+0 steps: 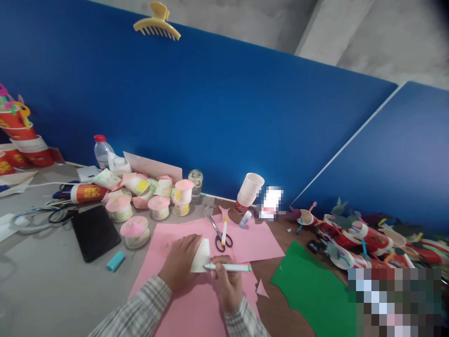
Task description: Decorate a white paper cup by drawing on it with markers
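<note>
My left hand is wrapped round a white paper cup that lies on its side over pink paper. Part of the cup is hidden by the fingers. A white-barrelled green marker is pinched in my right hand, its tip at the cup's lower edge, where faint green marks show. Just beyond my hands, scissors lie on the pink paper with a yellow marker across them. A glue stick stands to their right.
Decorated cups with pink tops crowd the left, near a black tablet and a teal marker cap. Stacked white cups and a glass jar stand behind. Green paper and red cup crafts lie right, before a blue partition.
</note>
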`<state>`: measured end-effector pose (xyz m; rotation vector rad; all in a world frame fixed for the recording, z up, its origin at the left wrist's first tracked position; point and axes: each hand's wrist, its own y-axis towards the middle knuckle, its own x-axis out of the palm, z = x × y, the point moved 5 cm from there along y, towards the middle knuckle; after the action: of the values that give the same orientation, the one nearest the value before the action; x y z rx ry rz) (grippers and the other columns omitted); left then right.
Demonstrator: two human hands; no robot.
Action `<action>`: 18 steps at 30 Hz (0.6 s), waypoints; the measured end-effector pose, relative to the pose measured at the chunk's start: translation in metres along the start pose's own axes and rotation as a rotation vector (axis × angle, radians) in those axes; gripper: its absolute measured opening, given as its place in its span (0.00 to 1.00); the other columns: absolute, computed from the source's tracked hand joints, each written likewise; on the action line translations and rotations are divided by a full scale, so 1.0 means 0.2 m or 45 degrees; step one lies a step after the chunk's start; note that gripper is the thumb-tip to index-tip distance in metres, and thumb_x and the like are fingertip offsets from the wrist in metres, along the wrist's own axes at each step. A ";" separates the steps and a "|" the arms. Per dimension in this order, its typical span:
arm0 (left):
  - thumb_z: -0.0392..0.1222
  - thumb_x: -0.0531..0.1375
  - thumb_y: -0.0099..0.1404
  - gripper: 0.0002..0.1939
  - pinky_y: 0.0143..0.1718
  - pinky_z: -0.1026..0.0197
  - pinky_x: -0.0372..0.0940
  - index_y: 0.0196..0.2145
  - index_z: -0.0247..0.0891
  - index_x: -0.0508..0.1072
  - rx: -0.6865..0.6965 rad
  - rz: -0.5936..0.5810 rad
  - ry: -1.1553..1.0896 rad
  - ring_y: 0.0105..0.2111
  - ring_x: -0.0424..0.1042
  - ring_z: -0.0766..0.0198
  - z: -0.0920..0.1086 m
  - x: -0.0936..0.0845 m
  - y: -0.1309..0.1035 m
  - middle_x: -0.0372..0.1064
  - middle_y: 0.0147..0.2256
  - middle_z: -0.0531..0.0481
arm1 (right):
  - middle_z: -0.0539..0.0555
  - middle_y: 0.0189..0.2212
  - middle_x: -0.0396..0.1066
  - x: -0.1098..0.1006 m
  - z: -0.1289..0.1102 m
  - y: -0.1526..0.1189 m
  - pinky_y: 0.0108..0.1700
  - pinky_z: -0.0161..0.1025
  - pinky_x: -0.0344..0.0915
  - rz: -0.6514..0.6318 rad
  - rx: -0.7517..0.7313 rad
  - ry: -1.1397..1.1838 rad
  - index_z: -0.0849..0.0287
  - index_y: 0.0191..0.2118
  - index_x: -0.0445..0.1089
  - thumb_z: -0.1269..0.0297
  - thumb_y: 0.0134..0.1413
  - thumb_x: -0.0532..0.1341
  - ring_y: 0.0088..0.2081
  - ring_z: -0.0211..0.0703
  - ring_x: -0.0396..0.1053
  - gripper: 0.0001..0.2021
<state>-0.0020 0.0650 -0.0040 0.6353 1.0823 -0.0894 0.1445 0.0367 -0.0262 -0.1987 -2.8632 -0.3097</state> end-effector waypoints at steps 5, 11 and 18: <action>0.55 0.58 0.50 0.36 0.44 0.51 0.60 0.53 0.44 0.47 -0.004 -0.006 -0.009 0.45 0.61 0.54 0.00 0.00 0.00 0.60 0.47 0.48 | 0.46 0.15 0.65 -0.01 -0.01 0.01 0.17 0.33 0.61 0.056 -0.042 -0.066 0.57 0.26 0.72 0.63 0.44 0.59 0.15 0.38 0.60 0.06; 0.56 0.58 0.51 0.36 0.43 0.52 0.60 0.53 0.44 0.47 0.006 -0.006 -0.010 0.45 0.60 0.54 0.00 0.01 0.00 0.60 0.47 0.47 | 0.49 0.20 0.70 -0.01 -0.05 0.01 0.21 0.35 0.63 0.028 -0.097 -0.184 0.57 0.24 0.72 0.66 0.43 0.59 0.18 0.42 0.64 0.05; 0.56 0.57 0.51 0.35 0.42 0.50 0.60 0.52 0.45 0.48 0.001 -0.006 -0.035 0.44 0.62 0.53 0.00 0.00 0.00 0.60 0.47 0.47 | 0.48 0.19 0.69 -0.01 -0.06 0.01 0.19 0.33 0.60 0.021 -0.079 -0.213 0.57 0.22 0.72 0.69 0.41 0.57 0.17 0.39 0.61 0.06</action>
<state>-0.0025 0.0652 -0.0033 0.6302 1.0571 -0.1025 0.1504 0.0362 -0.0145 -0.2719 -3.0172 -0.3967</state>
